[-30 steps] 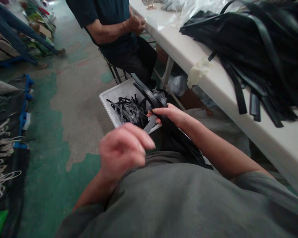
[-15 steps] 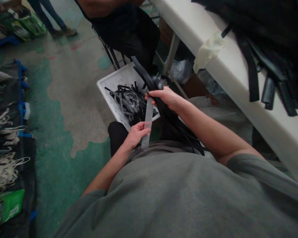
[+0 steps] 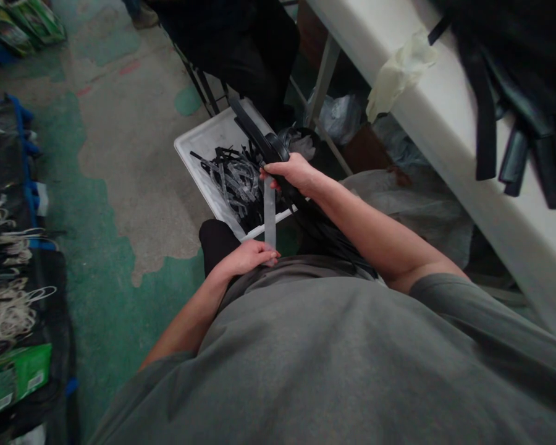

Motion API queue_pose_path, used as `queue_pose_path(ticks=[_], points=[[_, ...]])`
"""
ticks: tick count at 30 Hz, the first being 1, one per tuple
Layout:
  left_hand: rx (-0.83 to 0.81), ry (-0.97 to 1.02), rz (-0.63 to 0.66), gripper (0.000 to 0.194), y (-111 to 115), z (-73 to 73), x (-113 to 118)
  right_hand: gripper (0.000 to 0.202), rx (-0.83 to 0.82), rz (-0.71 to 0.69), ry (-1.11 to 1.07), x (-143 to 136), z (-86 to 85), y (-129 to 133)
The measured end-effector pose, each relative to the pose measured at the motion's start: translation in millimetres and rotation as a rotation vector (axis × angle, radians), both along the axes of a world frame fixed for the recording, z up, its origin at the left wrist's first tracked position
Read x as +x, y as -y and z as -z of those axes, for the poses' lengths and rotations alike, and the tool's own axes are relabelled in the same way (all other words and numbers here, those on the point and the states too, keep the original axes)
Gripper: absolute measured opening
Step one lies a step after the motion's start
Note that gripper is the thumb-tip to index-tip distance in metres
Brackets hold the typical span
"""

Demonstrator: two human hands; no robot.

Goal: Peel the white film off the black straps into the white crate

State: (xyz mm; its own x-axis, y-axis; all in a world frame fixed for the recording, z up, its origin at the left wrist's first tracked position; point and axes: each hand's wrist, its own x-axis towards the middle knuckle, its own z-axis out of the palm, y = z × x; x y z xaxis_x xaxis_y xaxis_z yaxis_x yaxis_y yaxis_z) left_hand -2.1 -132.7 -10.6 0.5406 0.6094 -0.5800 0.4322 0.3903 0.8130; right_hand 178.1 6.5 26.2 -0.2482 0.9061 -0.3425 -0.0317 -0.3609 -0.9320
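Note:
A pale translucent strip (image 3: 269, 213) runs between my two hands, its lower end pinched by my left hand (image 3: 256, 254) near my waist. My right hand (image 3: 290, 173) is closed around black straps (image 3: 258, 136) and the strip's upper end. Those straps stick up past the fingers, and more black lengths trail below toward my lap. Beneath and beyond the hands is a white tray (image 3: 198, 179) with a tangle of black and clear strips (image 3: 241, 185) in it.
A white table (image 3: 449, 123) on the right bears a heap of black straps (image 3: 514, 93). A seated person's dark-clothed leg (image 3: 264, 68) is behind the tray. Corded bundles (image 3: 9, 309) lie at the left, and plastic bags (image 3: 338, 117) sit under the table.
My left hand has slid down the strip toward my waist, so more of it shows between my hands. My right hand has shifted slightly up and left with the straps.

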Motion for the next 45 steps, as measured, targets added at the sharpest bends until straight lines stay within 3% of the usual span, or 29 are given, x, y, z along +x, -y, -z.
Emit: queue_pose_path(ticks=[4, 14, 22, 24, 28, 31, 34, 38, 41, 45], points=[[0.056, -0.024, -0.041, 0.017, 1.6, -0.7, -3.9, 0.008, 0.010, -0.012, 0.011, -4.2, 3.7, -3.2], [-0.073, 0.154, -0.418, 0.021, 22.5, 2.8, -10.6, 0.008, 0.007, -0.015, 0.027, -4.3, 8.1, -11.1], [0.019, 0.000, -0.265, 0.018, 9.7, 13.8, -14.8, 0.004, -0.028, -0.034, 0.050, -19.2, 4.1, -8.2], [-0.050, 0.060, -0.409, 0.019, -6.9, 12.9, -26.1, 0.004, -0.076, 0.003, 0.058, -16.2, 5.2, -5.5], [-0.119, 0.318, -1.048, 0.019, -56.1, -7.5, -69.3, 0.013, -0.200, -0.019, -0.017, 1.0, 7.5, 12.8], [-0.049, 0.500, -1.346, 0.016, -81.9, -23.8, -88.9, 0.014, -0.270, -0.073, -0.047, 18.0, 4.9, 36.9], [-0.081, 0.591, -1.412, 0.016, -85.0, -21.4, -75.4, 0.020, -0.299, -0.120, -0.003, 32.3, -1.8, 63.1], [-0.238, 0.619, -1.391, 0.015, -69.0, 1.0, -31.6, 0.028, -0.290, -0.135, 0.068, 39.4, -5.1, 90.7], [-0.275, 0.649, -1.384, 0.010, -56.8, 11.7, -7.7, 0.026, -0.234, -0.082, 0.143, 37.3, 1.2, 102.4], [-0.251, 0.699, -1.362, 0.008, -47.9, 14.3, 5.5, 0.026, -0.157, -0.055, 0.231, 33.2, 7.5, 106.6]])
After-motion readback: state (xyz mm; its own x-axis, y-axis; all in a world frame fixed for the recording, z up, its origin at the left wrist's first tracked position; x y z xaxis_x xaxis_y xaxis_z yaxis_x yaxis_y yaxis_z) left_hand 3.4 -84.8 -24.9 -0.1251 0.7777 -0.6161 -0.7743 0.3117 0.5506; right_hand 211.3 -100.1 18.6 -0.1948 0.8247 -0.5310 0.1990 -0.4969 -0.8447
